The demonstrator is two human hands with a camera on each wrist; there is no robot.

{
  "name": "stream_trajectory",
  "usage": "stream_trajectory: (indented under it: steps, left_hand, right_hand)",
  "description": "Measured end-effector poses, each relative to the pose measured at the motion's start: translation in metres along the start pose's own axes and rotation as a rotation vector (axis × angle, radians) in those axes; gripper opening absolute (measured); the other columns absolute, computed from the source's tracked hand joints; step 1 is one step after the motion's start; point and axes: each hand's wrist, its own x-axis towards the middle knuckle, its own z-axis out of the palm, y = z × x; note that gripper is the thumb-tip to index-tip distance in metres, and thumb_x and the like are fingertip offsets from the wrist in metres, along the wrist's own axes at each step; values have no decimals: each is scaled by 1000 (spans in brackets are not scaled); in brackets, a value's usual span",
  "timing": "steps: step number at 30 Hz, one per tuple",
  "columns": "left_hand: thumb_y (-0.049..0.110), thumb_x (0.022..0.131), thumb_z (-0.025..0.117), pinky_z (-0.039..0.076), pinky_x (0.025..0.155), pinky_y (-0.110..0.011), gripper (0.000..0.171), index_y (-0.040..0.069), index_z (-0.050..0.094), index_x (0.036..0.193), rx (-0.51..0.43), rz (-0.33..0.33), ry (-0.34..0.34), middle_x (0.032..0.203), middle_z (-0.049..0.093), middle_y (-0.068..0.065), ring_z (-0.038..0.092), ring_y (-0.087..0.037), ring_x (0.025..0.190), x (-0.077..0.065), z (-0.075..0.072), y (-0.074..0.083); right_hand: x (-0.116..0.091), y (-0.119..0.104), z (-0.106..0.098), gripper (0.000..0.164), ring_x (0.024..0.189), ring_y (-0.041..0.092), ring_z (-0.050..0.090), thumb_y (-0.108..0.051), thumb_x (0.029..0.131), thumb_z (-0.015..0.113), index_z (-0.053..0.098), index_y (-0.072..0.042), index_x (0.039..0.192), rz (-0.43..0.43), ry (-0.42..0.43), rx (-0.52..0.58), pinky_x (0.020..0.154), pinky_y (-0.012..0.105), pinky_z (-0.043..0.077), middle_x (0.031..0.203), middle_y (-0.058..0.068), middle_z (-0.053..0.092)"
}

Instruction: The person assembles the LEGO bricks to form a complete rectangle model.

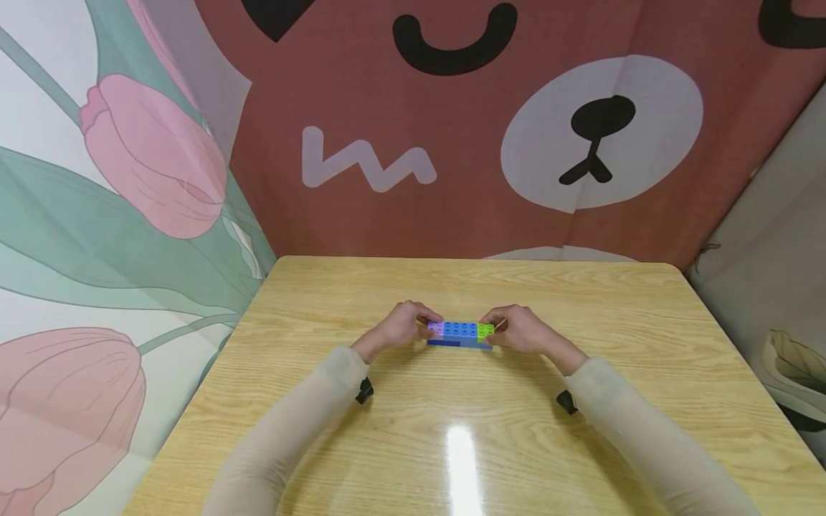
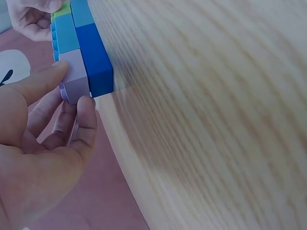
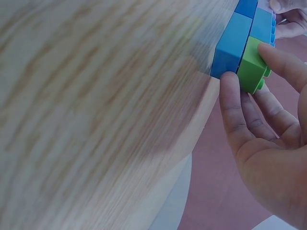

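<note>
A low two-layer stack of toy building bricks lies on the wooden table between both hands. Its upper row is a light purple brick (image 2: 74, 76) on the left, a blue brick (image 1: 460, 329) in the middle and a lime green brick (image 3: 252, 67) on the right. Below them sit a dark blue brick (image 2: 98, 62) and a lighter blue brick (image 3: 231, 45), end to end. My left hand (image 1: 402, 327) pinches the purple brick at its end. At the opposite end my right hand (image 1: 521, 330) grips the green brick, one fingertip at the seam with the lower layer.
The wood-grain table (image 1: 413, 430) carries a bright light reflection in front of the bricks. Behind it hangs a reddish-brown cloth (image 1: 452, 201) with a cartoon face. A tulip-patterned cloth (image 1: 155, 158) hangs at the left. Dark wrist devices show below both cuffs.
</note>
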Motion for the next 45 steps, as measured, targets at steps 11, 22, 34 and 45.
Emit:
stream_trajectory:
  steps: [11,22,34,45]
  left_hand:
    - [5,95,74,51,91,-33,30,8,73,124,27,14,-30,115,68,-3,62,-19,107,1,0,1]
    - [11,93,78,51,90,-30,35,9,71,127,22,19,-26,118,67,-2,62,-18,108,0,2,-7]
    - [4,88,81,52,90,-32,34,9,73,121,1,25,24,114,67,-1,63,-17,105,0,2,-10]
    - [4,91,78,53,84,-28,28,8,74,118,-81,36,52,108,71,0,65,-15,98,2,-1,-13]
  right_hand:
    - [0,3,-1,35,99,26,67,-16,92,79,70,-5,124,22,-3,27,77,39,57,118,11,67]
    - [0,3,1,38,96,24,68,-14,90,80,69,-5,125,11,-4,28,77,39,57,116,10,68]
    - [0,1,2,35,97,24,67,-6,86,82,69,-7,119,17,37,49,80,40,56,114,9,65]
    - [-1,3,-1,30,99,25,68,-10,93,76,69,-8,122,36,42,83,76,37,57,118,12,65]
